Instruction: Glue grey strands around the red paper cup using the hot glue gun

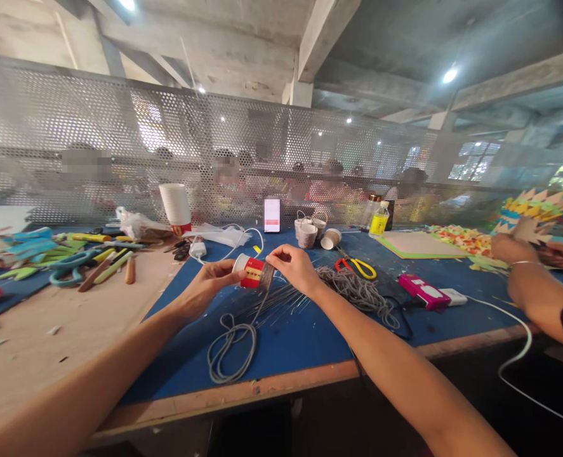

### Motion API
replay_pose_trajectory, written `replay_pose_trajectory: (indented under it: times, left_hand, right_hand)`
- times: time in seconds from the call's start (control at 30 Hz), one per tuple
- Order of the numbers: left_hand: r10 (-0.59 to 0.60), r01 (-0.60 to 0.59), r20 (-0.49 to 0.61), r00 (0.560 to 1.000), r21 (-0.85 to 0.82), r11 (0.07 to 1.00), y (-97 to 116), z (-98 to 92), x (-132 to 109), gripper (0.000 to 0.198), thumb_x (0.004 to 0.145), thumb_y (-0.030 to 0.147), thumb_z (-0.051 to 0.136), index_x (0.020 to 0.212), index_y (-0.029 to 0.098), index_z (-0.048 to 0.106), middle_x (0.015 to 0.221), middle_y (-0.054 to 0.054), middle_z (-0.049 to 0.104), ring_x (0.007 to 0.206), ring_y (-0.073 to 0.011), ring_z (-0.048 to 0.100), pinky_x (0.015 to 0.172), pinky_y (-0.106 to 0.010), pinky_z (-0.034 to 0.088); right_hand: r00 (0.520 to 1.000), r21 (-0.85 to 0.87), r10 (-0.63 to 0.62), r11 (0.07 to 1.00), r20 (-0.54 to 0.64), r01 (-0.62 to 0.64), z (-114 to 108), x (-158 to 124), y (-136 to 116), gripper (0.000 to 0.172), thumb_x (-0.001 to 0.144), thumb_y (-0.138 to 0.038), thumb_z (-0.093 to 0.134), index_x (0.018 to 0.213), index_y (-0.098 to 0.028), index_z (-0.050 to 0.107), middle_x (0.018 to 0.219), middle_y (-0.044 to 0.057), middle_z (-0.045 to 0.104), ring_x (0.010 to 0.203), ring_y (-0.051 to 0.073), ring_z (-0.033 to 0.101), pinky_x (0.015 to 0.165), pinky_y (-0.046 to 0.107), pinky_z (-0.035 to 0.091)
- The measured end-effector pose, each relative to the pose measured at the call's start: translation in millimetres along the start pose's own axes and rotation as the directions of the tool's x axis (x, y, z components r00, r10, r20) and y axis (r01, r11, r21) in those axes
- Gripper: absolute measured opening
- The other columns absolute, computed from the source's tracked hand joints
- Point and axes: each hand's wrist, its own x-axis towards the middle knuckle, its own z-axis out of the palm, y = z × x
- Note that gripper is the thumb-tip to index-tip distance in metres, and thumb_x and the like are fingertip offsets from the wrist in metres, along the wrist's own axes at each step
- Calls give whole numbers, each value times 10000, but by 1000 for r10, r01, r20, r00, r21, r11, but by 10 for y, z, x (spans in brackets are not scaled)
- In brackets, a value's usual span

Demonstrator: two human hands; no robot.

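Observation:
My left hand (211, 282) grips a small red paper cup (249, 271) lying on its side, its white rim toward my palm. My right hand (294, 266) is closed in a pinch on a grey cord (266, 278) pressed against the cup's bottom end. The cord hangs down from the cup to a loose coil (231, 346) lying on the blue mat (310, 336). Both hands hover above the mat near its middle.
A tangle of grey cord (357, 289), yellow-handled scissors (360, 266), a pink tool (423, 292), cord-wrapped cups (310, 231), a white cup stack (176, 206), a lit phone (271, 216) and a bottle (379, 220). Another person's arm (529, 279) works at right. A perforated screen stands behind.

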Motion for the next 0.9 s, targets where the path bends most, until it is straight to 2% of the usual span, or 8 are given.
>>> replay_pose_trajectory:
  times: [0.27,0.5,0.9]
  left_hand:
    - [-5,4,14,1000,8,1000,20,11,-10,244,820,385,755,1012,248,815,962,-64,791,901,-266,683,862,-357,481]
    - [-1,0,25,1000,6,1000,-8,0,-3,263,835,375,750,1034,213,805,960,-73,789,906,-251,678,884,-357,469]
    - [-1,1,17,1000,24,1000,3,8,-9,262,823,391,753,1027,239,812,978,-73,792,906,-265,682,877,-360,479]
  right_hand:
    - [999,44,24,999,29,-26,-4,7,20,183,832,-357,672,792,-179,689,769,9,702,705,141,630,695,253,491]
    - [998,67,43,997,39,-45,-1,19,46,197,813,-371,678,785,-176,687,753,9,695,696,140,623,673,248,484]
    - [997,80,59,995,55,-63,2,23,75,208,809,-380,682,784,-174,687,742,6,692,688,137,621,669,244,486]
